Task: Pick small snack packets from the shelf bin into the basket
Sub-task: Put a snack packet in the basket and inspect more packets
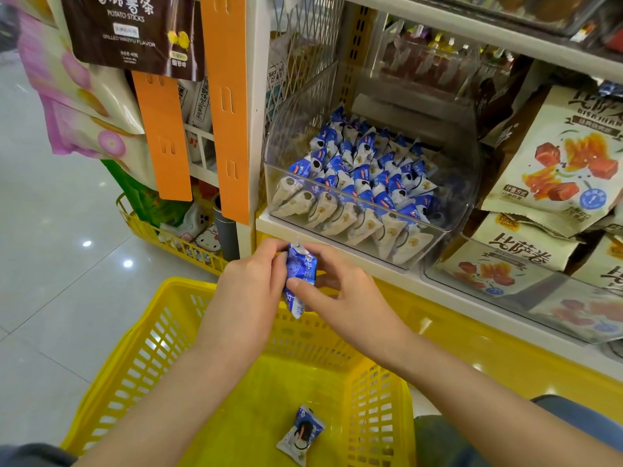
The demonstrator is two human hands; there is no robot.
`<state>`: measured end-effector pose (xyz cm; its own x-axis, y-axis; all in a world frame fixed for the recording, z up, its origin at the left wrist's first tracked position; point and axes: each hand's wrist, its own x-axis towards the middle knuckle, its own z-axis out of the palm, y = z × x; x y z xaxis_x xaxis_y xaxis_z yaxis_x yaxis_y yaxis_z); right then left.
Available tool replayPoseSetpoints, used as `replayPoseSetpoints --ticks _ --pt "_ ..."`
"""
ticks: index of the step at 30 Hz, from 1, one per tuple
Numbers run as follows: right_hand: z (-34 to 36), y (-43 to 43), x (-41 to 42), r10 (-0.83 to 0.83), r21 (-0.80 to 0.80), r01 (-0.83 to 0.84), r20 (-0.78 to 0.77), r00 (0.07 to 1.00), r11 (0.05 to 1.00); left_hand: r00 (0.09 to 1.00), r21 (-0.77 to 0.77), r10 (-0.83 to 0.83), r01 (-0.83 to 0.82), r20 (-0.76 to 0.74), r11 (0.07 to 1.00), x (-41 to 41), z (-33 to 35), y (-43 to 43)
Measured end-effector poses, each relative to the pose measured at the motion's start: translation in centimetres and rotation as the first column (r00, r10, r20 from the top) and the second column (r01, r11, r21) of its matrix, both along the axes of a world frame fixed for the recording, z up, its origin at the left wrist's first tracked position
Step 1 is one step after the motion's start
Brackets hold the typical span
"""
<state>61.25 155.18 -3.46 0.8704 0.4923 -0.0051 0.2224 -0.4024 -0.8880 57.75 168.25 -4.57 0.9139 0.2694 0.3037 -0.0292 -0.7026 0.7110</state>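
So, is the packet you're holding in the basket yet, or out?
Out. The left hand and right hand pinch the blue packet above the far rim of the yellow basket; another packet lies on its floor.

Left hand (pixel 249 281) & right hand (pixel 340 291) bare, forearms (pixel 188 382) unsleeved; blue-grey clothing (pixel 580 419) at bottom L/R corners

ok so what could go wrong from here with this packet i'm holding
1. The packet is over the far rim of the basket, not its middle. Let go here, it could hit the rim and drop between basket and shelf.
2. The left hand and right hand pinch it only at the fingertips, so it might slip early.
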Motion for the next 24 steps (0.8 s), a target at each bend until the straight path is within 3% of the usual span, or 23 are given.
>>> replayPoseSetpoints --ticks 2,5,12,20,24 --pt "0.2 0.0 0.0 0.020 -0.024 -0.018 0.050 0.999 1.000 1.000 0.045 0.013 -0.013 -0.006 0.999 0.1 0.0 0.1" --pt "0.3 0.0 0.1 0.018 -0.035 -0.016 0.074 0.997 0.999 1.000 -0.008 0.016 -0.016 -0.006 1.000 0.3 -0.1 0.2" --pt "0.2 -0.3 0.3 -0.045 0.042 0.046 -0.010 0.999 0.998 0.995 -0.237 -0.066 0.048 -0.069 0.970 0.6 -0.2 -0.4" --pt "0.6 -0.3 0.1 0.006 0.060 -0.003 -0.044 0.999 0.998 0.995 -0.202 -0.090 0.082 -0.031 0.976 0.2 -0.3 0.1" --pt "1.3 -0.4 0.7 0.037 0.110 -0.022 -0.135 0.990 0.994 0.988 -0.316 -0.150 0.129 -0.045 0.940 0.4 0.0 0.4"
